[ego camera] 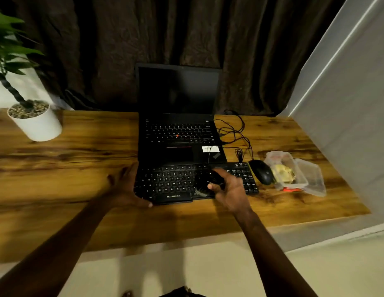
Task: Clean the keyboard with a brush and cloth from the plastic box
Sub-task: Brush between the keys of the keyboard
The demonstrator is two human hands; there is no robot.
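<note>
A black keyboard [169, 183] lies on the wooden desk in front of an open laptop. My right hand [231, 189] grips a black brush [205, 181] whose bristles fan down onto the keys right of the middle. My left hand [124, 189] rests against the keyboard's left end, fingers spread and thumb at its front corner. A clear plastic box [281, 168] stands at the right with a yellowish cloth [284, 171] inside it, and its clear lid [311, 179] lies beside it.
The black laptop [178, 129] stands open behind the keyboard with tangled cables [234, 133] to its right. A black mouse [261, 171] sits between keyboard and box. A potted plant [34, 121] is at the back left. A grey wall panel bounds the desk's right side.
</note>
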